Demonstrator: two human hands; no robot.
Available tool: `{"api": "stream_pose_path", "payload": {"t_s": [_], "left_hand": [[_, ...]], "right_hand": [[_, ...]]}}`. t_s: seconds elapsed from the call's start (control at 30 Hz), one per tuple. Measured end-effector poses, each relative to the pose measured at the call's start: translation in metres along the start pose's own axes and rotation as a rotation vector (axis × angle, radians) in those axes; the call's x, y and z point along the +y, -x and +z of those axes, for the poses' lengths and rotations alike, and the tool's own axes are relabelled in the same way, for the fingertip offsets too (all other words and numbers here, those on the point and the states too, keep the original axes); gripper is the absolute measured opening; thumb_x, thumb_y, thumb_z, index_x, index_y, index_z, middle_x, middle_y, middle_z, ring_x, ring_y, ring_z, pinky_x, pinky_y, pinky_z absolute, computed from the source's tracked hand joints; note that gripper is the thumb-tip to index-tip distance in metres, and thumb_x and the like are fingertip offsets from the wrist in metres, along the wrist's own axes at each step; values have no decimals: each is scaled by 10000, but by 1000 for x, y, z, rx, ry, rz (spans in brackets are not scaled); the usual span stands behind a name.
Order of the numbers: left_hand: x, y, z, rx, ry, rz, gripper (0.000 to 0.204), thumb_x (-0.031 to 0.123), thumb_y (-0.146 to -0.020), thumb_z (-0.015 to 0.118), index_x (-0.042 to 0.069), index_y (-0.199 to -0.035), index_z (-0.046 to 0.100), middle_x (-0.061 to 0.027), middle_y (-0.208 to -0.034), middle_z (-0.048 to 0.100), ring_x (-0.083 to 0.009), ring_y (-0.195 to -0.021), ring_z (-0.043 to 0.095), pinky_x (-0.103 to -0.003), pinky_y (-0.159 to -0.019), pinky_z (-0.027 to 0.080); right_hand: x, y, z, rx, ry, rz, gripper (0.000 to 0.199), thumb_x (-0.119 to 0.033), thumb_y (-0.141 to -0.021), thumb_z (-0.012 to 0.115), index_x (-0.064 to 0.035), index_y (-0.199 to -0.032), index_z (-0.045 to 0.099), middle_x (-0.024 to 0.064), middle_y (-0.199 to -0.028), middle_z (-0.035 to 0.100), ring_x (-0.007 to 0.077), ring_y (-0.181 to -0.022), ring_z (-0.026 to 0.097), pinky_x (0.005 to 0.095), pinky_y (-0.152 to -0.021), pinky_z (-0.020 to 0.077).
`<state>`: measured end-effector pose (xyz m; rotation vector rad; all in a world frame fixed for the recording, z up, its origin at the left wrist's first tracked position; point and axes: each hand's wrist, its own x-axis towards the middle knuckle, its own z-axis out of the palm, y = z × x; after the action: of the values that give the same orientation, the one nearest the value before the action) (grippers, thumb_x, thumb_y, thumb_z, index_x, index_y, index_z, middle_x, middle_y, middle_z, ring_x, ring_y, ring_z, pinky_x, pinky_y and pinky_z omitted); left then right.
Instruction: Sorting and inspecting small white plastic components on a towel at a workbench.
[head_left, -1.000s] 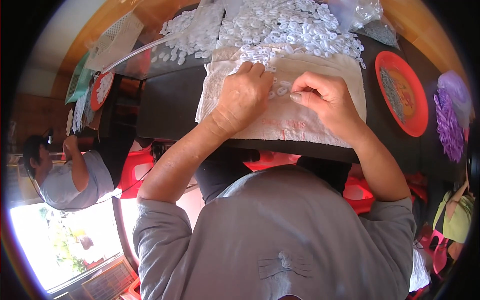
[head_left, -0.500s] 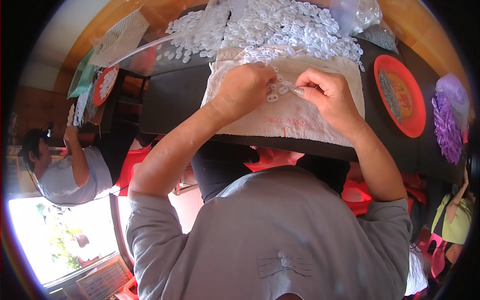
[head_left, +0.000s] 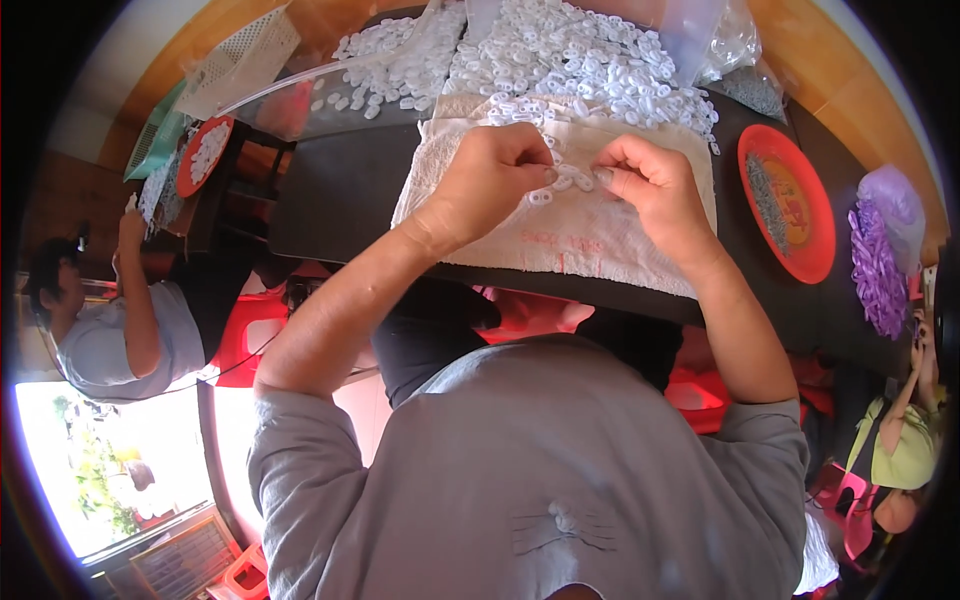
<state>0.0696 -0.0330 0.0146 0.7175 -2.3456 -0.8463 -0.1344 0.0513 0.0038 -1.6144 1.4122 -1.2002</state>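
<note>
Small white oval pieces with two holes [head_left: 540, 198] lie on a pale towel [head_left: 480, 250], between my two hands. My left hand [head_left: 492, 180] is closed over the towel's left side, thumb and forefinger pinched together beside these pieces. Across from it, my right hand [head_left: 655, 190] also pinches with thumb and forefinger, its tips close to the right end of the small group. Whatever either pinch holds is too small to make out. A large heap of the same white pieces [head_left: 560, 55] spreads over the towel's far edge.
At right, a red oval tray [head_left: 815, 210] holds small grey pieces; beyond it lies a bundle of purple strips [head_left: 885, 275]. A clear plastic bag [head_left: 735, 45] is at the back. Another person [head_left: 130, 340] works at far left near a red plate [head_left: 205, 155] of white pieces.
My left thumb and forefinger have come into view in a pinch, pointing right. My right fingertips stay near the small group of white pieces. The whole view has shifted slightly.
</note>
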Motion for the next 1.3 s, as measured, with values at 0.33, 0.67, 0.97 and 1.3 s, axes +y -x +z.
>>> {"api": "stream_pose_path", "payload": {"t_s": [0.33, 0.67, 0.97, 1.3], "left_hand": [[31, 32, 19, 235, 1312, -572, 83, 32, -866, 629, -34, -899, 591, -120, -760, 643, -148, -578, 593, -245, -436, 436], [37, 41, 27, 307, 1304, -483, 107, 65, -918, 579, -33, -959, 573, -120, -823, 634, -162, -659, 607, -265, -499, 462], [41, 47, 29, 360, 1293, -433, 89, 50, -910, 588, -35, -932, 577, -114, -812, 623, -151, -633, 591, -260, -485, 451], [43, 49, 31, 414, 1253, -424, 75, 27, -899, 593, -43, -917, 574, -94, -777, 611, -127, -576, 559, -235, -443, 426]], "right_hand": [[-45, 11, 14, -12, -188, 153, 107, -118, -908, 574, -33, -953, 620, 0, -785, 607, 65, -720, 551, 213, -618, 389], [-43, 22, 40, 129, -159, 14, 99, -119, -917, 584, -34, -962, 608, -9, -798, 607, 53, -733, 561, 197, -626, 402], [-44, 25, 48, 186, -44, -112, 93, -104, -917, 591, -24, -963, 602, -1, -810, 614, 61, -725, 566, 207, -621, 425], [-43, 23, 49, 193, 131, -233, 61, -64, -912, 586, -6, -933, 594, -5, -786, 604, 60, -696, 554, 216, -598, 449]]}}
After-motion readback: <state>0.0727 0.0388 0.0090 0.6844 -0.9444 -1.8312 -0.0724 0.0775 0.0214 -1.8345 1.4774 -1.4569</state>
